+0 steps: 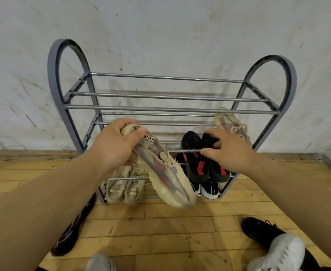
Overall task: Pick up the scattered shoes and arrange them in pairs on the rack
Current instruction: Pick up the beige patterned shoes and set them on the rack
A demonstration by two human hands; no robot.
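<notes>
A grey metal shoe rack stands against the wall. My left hand grips the heel of a beige knit sneaker with a red-grey stripe, toe hanging down in front of the rack. Its match lies on the middle shelf at the right. My right hand rests on the heel of the right shoe of a black pair with red marks on that shelf; whether it grips is unclear. On the bottom shelf sit a beige pair and a black-and-white pair.
On the wooden floor lie a black shoe at the left under my forearm, and a black shoe at the right. White-grey shoes show at the bottom edge. The rack's top shelf holds nothing.
</notes>
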